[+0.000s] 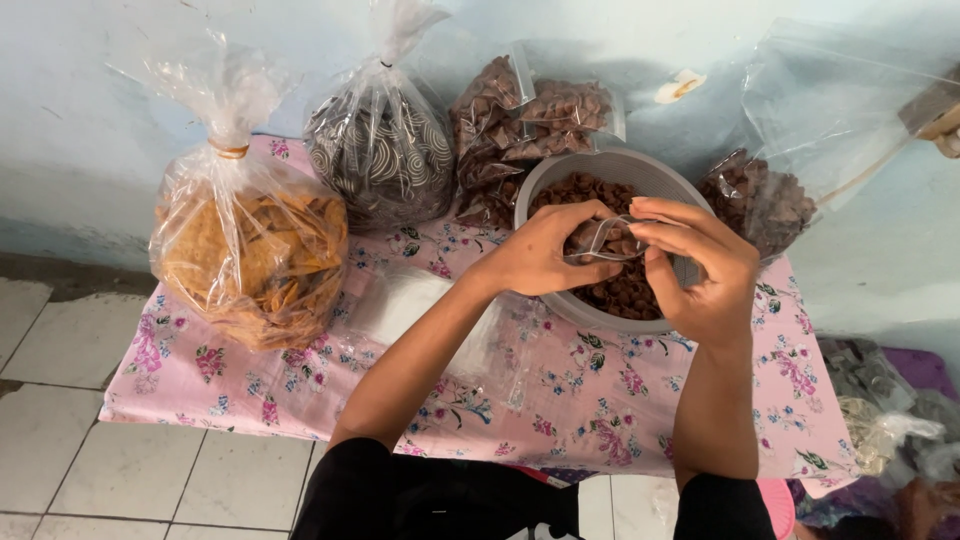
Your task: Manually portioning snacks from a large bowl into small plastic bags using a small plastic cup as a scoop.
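Both my hands hover over a grey bowl (560,175) full of small brown snacks (625,290). My left hand (545,250) and my right hand (700,265) together pinch a small clear plastic bag (605,238), pulling its mouth apart above the snacks. The bag looks nearly empty. The bowl stands on a low table covered with a pink floral cloth (560,400).
A big tied bag of orange chips (250,255) stands at left, a tied bag of dark swirl-patterned snacks (380,150) behind it. Small packs of brown snacks (520,115) lean on the wall. Another open bag of brown snacks (765,205) is at right. Clear empty bags (410,305) lie on the cloth.
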